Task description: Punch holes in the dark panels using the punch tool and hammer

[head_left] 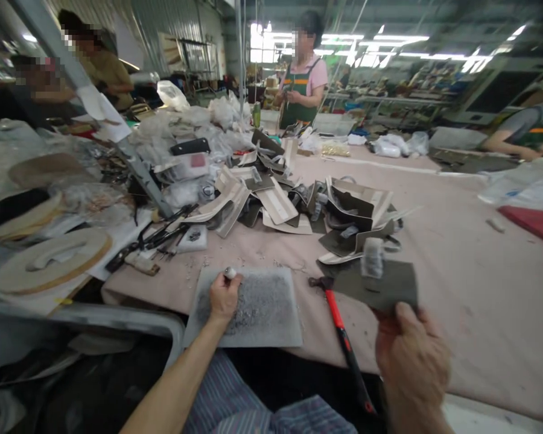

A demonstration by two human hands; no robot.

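Observation:
My left hand [223,299] is closed around a short rod with a pale round end [230,273], maybe a punch; its lower part is hidden in the fingers. The hand rests over a grey, scuffed rectangular board [266,307]. On the right, my right hand [414,355] pinches the near edge of a dark grey-green flat panel [389,286], which looks like leather. A plastic-wrapped fitting [372,258] is attached to that panel. Between the hands lies a hammer [337,316] with a red and black handle, its head close to the panel's left end.
A heap of similar dark and beige pieces [278,202] lies beyond the board. Hand tools [156,238], a tape roll [52,259] and plastic bags [185,126] crowd the left, above a grey bin [163,319]. A person in an apron [301,90] stands across the table.

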